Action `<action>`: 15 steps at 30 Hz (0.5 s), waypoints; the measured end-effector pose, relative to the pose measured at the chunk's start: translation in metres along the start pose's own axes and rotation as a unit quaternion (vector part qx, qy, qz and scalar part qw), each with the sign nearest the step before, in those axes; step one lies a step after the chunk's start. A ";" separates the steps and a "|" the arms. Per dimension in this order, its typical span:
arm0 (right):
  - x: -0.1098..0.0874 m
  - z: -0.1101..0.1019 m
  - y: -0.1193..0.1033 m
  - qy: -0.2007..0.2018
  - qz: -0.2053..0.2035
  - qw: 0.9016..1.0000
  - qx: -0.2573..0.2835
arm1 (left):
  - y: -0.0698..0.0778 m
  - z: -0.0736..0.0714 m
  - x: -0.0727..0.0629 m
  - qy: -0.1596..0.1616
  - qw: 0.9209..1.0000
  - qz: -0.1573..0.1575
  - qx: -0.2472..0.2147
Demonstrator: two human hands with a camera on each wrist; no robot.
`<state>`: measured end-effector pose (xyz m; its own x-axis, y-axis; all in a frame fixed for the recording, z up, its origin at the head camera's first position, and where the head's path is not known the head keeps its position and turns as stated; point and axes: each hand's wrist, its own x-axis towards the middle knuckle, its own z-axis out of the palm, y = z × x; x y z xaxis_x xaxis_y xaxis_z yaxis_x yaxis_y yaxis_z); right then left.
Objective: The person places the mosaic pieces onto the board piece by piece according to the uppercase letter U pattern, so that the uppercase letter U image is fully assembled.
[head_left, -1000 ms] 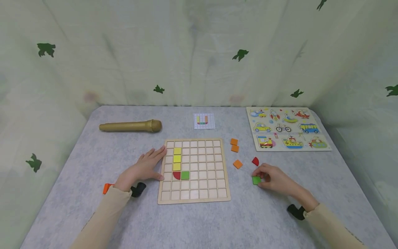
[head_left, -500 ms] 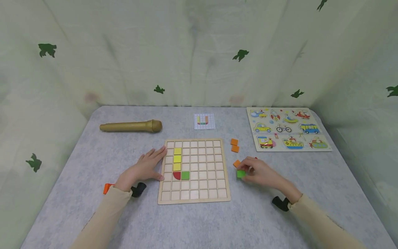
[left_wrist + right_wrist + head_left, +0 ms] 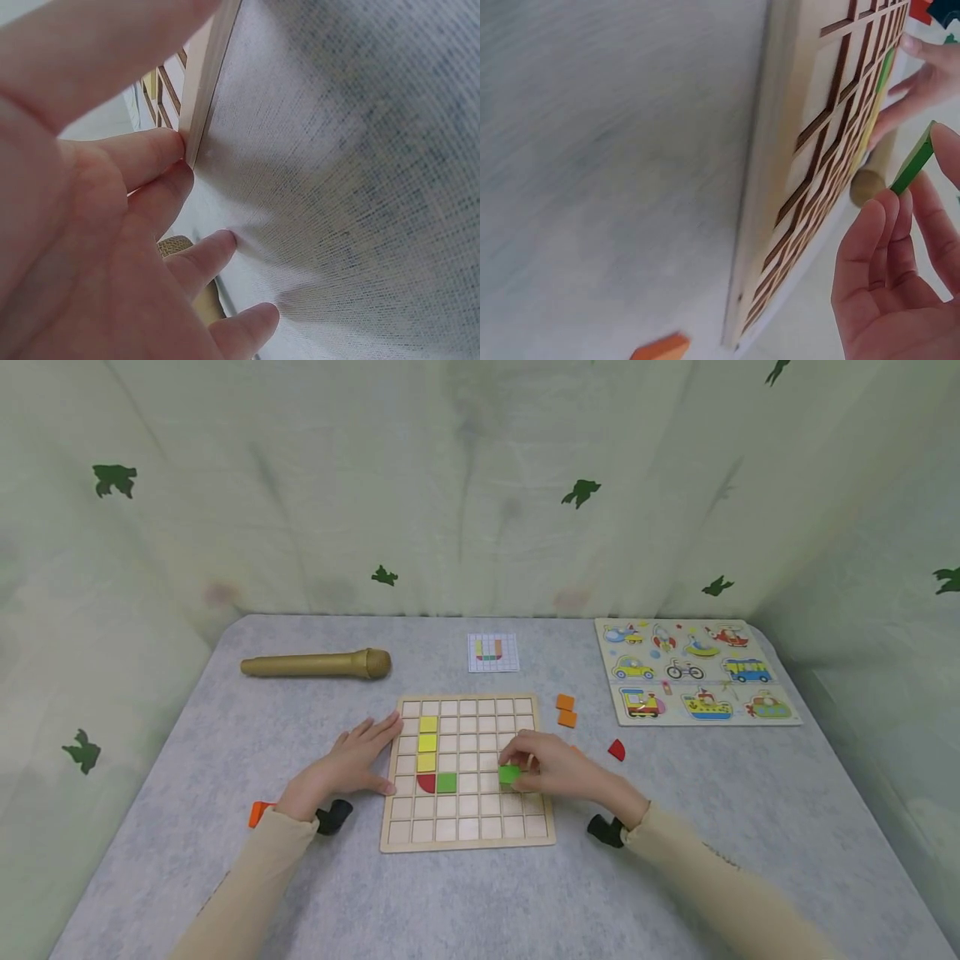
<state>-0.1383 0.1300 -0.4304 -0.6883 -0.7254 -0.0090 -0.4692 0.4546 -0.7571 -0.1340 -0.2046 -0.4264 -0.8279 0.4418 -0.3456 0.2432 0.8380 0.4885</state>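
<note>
My right hand pinches a green square tile between thumb and fingers, over the right part of the wooden grid board. In the right wrist view the green tile is held on edge, raised above the board. Fingers of my left hand are spread along the board's left edge, and the left wrist view shows fingertips at its wooden rim. Set in the board's cells are a column of yellow tiles, a red quarter-circle piece and a green tile beside it.
Right of the board lie orange tiles, one partly hidden by my right hand, and a red quarter-circle. Behind stand a small pattern card, a gold microphone and a vehicle puzzle board. An orange object sits beside my left wrist.
My right hand has carried the green tile leftward from the table beside the red quarter-circle to over the board. The left hand has stayed at the board's left edge.
</note>
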 end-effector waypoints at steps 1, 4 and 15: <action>0.004 0.002 -0.002 -0.002 -0.006 1.000 -0.002 | 0.000 0.000 0.000 -0.001 1.000 -0.001 0.001; 0.015 0.008 -0.007 -0.012 -0.019 1.000 -0.014 | -0.001 0.001 0.000 -0.002 1.000 -0.003 0.003; 0.041 0.026 -0.021 -0.052 0.007 0.996 -0.071 | -0.002 0.000 -0.001 0.001 1.000 0.002 -0.009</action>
<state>-0.1420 0.0769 -0.4320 -0.6383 -0.7642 -0.0927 -0.5379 0.5288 -0.6566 -0.1336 -0.2065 -0.4273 -0.8277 0.4448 -0.3423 0.2372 0.8299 0.5049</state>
